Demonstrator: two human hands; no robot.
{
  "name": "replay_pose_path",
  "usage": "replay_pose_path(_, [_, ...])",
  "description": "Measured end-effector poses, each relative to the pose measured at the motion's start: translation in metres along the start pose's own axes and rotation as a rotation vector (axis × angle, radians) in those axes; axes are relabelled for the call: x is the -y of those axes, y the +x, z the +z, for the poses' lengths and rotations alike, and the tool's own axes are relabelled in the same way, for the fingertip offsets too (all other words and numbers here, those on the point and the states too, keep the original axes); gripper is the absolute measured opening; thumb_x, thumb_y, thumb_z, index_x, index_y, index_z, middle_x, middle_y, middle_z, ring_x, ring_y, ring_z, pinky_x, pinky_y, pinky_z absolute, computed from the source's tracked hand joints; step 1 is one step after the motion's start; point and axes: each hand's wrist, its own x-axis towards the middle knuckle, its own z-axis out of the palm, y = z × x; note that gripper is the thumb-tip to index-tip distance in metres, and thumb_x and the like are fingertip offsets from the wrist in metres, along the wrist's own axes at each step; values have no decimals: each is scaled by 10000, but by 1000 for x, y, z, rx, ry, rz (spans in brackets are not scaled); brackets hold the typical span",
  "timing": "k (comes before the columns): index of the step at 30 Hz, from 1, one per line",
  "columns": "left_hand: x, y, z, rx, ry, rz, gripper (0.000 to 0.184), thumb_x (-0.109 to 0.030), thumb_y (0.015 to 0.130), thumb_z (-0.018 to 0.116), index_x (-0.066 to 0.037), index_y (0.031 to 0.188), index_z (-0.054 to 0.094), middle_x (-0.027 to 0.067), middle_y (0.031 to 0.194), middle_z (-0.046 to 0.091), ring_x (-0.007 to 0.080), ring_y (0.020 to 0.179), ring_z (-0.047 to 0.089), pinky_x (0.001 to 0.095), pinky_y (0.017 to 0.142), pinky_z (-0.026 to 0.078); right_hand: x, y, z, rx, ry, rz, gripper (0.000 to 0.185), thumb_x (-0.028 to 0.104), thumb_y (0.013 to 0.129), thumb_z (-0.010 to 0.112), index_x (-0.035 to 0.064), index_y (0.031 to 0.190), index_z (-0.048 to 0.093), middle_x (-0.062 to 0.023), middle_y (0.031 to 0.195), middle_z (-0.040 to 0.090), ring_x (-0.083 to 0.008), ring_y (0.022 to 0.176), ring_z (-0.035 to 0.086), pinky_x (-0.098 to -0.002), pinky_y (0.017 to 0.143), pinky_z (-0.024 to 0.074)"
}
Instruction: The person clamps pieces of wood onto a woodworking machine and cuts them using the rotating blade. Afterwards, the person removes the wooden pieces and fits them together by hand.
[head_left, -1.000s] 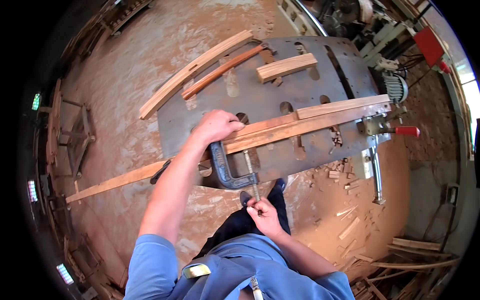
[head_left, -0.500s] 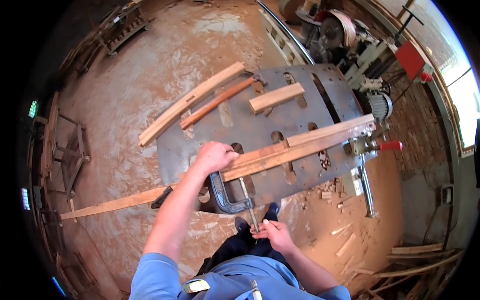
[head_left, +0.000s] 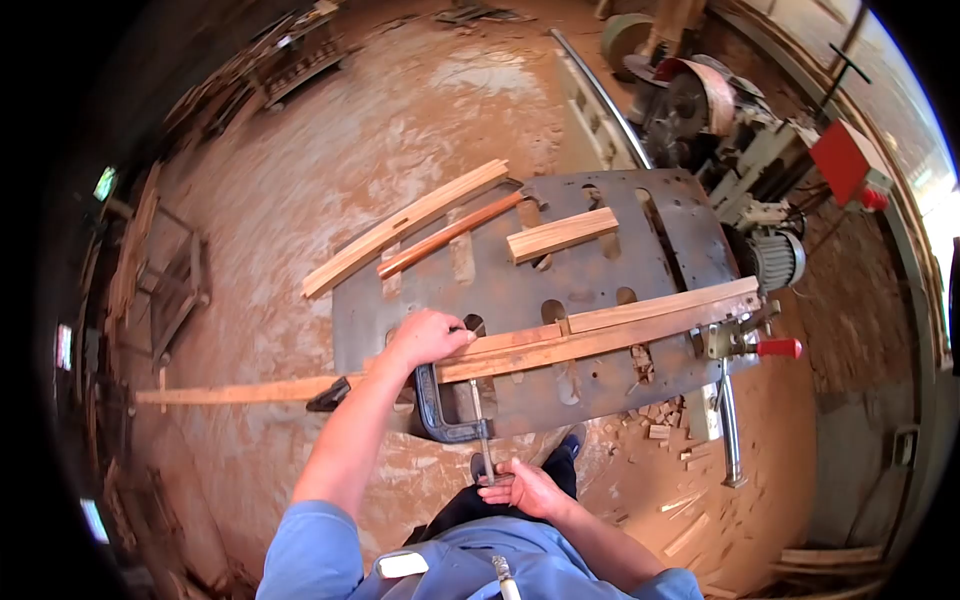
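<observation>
My left hand (head_left: 434, 337) is closed at the upper end of a dark C-clamp (head_left: 432, 408), beside the wooden strips lying along the metal table (head_left: 360, 325). What its fingers grip is hidden. Below the table edge, my right hand (head_left: 524, 488) has its fingers around the lower end of the clamp's screw (head_left: 478, 410). A long wooden strip (head_left: 620, 340) runs through the clamp area, with a shorter strip (head_left: 660, 306) against its far side. Farther back lie a hammer with a reddish handle (head_left: 450, 236), a short block (head_left: 563, 235) and a curved wooden piece (head_left: 405, 228).
A red-handled clamp (head_left: 778, 348) sits at the table's right end, near a motor (head_left: 778, 260) and a red box (head_left: 850, 165). A second dark clamp (head_left: 328, 394) is on the long strip at left. Wood offcuts (head_left: 660, 432) litter the floor.
The view has shifted, so the table appears lower in the frame. My right hand's fingers have changed position on the screw end. My left hand stays at the clamp's top.
</observation>
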Motion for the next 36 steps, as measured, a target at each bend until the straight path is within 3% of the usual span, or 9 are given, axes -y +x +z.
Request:
replay_pose_path(3, [-2, -1, 3, -40, 63, -33, 374, -467, 878, 616, -156, 1017, 770, 138, 992, 734, 354, 935, 688, 442, 867, 541, 41, -37, 17, -215, -258, 66, 544, 445, 1045, 471, -19, 1328, 485, -210, 1220, 663, -311, 1019, 693, -414, 895, 569])
replay_pose_path(8, [-21, -1, 9, -356, 192, 14, 316, -382, 892, 639, -101, 978, 754, 122, 1015, 708, 328, 999, 656, 443, 862, 538, 111, -108, -5, -454, -898, -105, 363, 337, 1019, 549, -2, 1087, 661, -86, 962, 720, -153, 819, 672, -301, 738, 553])
replay_pose_path(11, [-72, 10, 11, -472, 168, 136, 304, -314, 879, 677, -70, 1058, 708, 109, 1066, 686, 300, 1062, 625, 419, 891, 526, 158, -139, -8, -563, -1092, -288, 340, 293, 994, 571, -27, 1018, 685, -81, 882, 717, -140, 777, 659, -300, 732, 540])
replay_pose_path(17, [-200, 67, 58, -397, 30, 446, 401, -213, 843, 711, -45, 1200, 637, 142, 1172, 651, 340, 1110, 598, 413, 947, 506, 226, -142, 22, -604, -1351, -583, 304, 278, 965, 596, 2, 1053, 686, -168, 928, 716, -284, 818, 703, -373, 753, 543])
replay_pose_path(20, [-228, 93, 81, -385, 41, 351, 407, -216, 853, 704, -53, 1218, 632, 142, 1153, 660, 338, 1105, 605, 418, 959, 500, 253, -143, 56, -644, -1407, -550, 259, 272, 946, 615, 41, 1025, 703, -192, 947, 694, -372, 861, 681, -420, 761, 539])
replay_pose_path(29, [-222, 102, 89, -187, 7, 334, 339, -291, 891, 652, -68, 1146, 668, 126, 1073, 695, 317, 1040, 640, 434, 889, 528, 305, -132, 65, -767, -1724, -1095, 140, 154, 887, 686, 34, 958, 697, -162, 917, 687, -352, 868, 664, -425, 756, 537])
replay_pose_path(32, [-223, 102, 86, -73, -39, 339, 297, -299, 884, 657, -47, 1038, 688, 159, 1034, 701, 346, 1019, 646, 453, 896, 533, 338, -123, 81, -823, -2003, -1063, 137, 92, 803, 721, 27, 905, 657, -182, 1063, 650, -376, 1039, 591, -479, 910, 463])
replay_pose_path(35, [-199, 95, 57, -193, -185, 409, 305, -252, 870, 671, -64, 1108, 647, 144, 1071, 679, 346, 1030, 630, 445, 877, 535, 367, -100, 53, -772, -2142, -1136, 254, 96, 791, 724, 24, 1019, 638, -173, 1123, 638, -389, 1154, 555, -525, 1029, 408])
replay_pose_path(36, [-181, 94, 25, -142, -113, 287, 323, -239, 867, 671, -55, 1132, 640, 148, 1082, 674, 350, 1035, 625, 447, 882, 530, 371, -93, 45, -818, -2229, -1095, 280, 115, 791, 731, 38, 1045, 640, -156, 1107, 638, -377, 1137, 558, -537, 1060, 388])
